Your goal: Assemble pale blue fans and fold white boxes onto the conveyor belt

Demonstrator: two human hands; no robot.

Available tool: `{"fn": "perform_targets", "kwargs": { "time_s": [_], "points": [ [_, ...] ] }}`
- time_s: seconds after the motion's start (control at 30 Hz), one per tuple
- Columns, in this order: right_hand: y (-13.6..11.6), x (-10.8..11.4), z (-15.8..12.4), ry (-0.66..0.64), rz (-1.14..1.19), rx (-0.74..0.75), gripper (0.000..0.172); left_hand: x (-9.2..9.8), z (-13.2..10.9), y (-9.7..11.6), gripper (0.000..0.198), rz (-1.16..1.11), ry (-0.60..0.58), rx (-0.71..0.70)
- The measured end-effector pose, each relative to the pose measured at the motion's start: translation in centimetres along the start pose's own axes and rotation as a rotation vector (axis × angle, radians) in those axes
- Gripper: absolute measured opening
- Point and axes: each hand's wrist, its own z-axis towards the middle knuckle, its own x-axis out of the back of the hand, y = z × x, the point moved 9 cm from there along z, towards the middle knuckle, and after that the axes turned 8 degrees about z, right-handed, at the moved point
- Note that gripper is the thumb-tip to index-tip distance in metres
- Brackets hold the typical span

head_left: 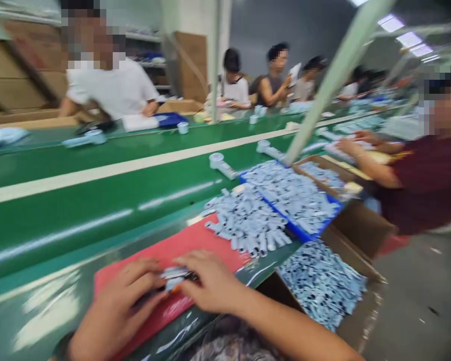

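Over a red mat on the bench, my left hand and my right hand meet at a small light-blue plastic part. My left fingers close on its left end, and my right fingers pinch its right end, where something dark shows. Blur and my fingers hide the part's details. Just beyond my right hand, a heap of light-blue tubular pieces lies partly on the mat. Behind that heap, a blue tray is filled with similar light-blue pieces.
A cardboard box of small light-blue parts stands low at my right. Beyond the bench runs a green conveyor belt carrying light-blue handled parts. A slanted pole rises beside the tray. Co-workers sit across the belt and at right.
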Motion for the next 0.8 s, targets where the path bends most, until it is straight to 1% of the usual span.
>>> {"fn": "perform_targets", "kwargs": {
  "time_s": [0.07, 0.17, 0.27, 0.37, 0.43, 0.5, 0.6, 0.7, 0.8],
  "points": [
    [-0.1, 0.0, -0.5, -0.033, 0.099, -0.017, 0.036, -0.1, -1.7, 0.3, 0.018, -0.013, -0.060, 0.081],
    [-0.4, -0.6, -0.9, -0.093, 0.168, -0.041, 0.040, -0.3, -2.2, 0.9, 0.027, 0.016, -0.105, 0.148],
    [-0.7, -1.5, -1.3, -0.138, 0.115, -0.044, 0.044, -0.6, -1.9, 1.6, 0.028, 0.032, -0.105, 0.162],
    [-0.7, -1.9, -1.3, -0.132, 0.025, -0.010, 0.039, -0.9, -1.7, 1.7, 0.024, 0.027, -0.106, 0.179],
    [-0.5, -1.8, -1.2, -0.109, 0.012, 0.003, 0.036, -1.1, -1.7, 1.7, 0.023, 0.020, -0.127, 0.177],
    [-0.5, -1.8, -1.2, -0.107, 0.024, 0.017, 0.036, -1.3, -1.7, 1.9, 0.024, 0.027, -0.155, 0.161],
    [-0.9, -1.9, -1.6, -0.126, -0.002, 0.069, 0.040, -1.4, -2.0, 2.4, 0.026, 0.119, -0.184, 0.141],
    [-1.3, -2.0, -1.7, -0.125, -0.078, 0.128, 0.038, -1.4, -1.8, 2.9, 0.027, 0.211, -0.182, 0.105],
    [-1.3, -2.1, -1.3, -0.118, -0.070, 0.123, 0.036, -1.6, -1.2, 2.9, 0.027, 0.160, -0.193, 0.072]
  ]
}}
